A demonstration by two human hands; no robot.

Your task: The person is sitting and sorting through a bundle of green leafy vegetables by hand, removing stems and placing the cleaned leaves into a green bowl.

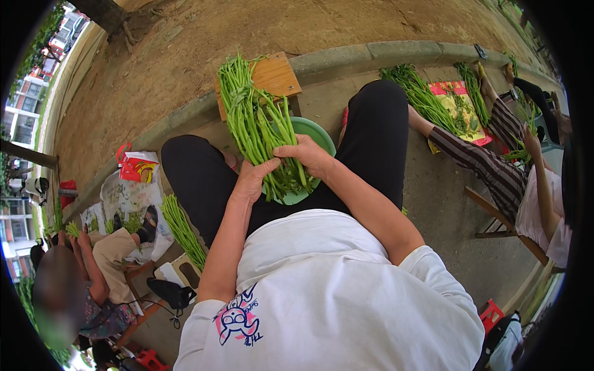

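A thick bundle of long green leafy-vegetable stems (246,116) lies across my lap, its leafy far end resting on a small wooden stool (277,74). My left hand (256,178) grips the bundle from the left side near its lower end. From the right, my right hand (308,155) is closed around the same stems, and the two thumbs nearly meet on top. Below the cut ends sits a green plastic basin (325,134) between my knees, partly hidden by the stems and my right hand.
More stems (183,229) lie on the ground at my left. A person in beige trousers (113,255) sits there, holding greens. At right sits a person in striped trousers (482,148), beside piled greens (417,95) and a red-and-yellow sack (457,109). A stone kerb (371,54) runs ahead.
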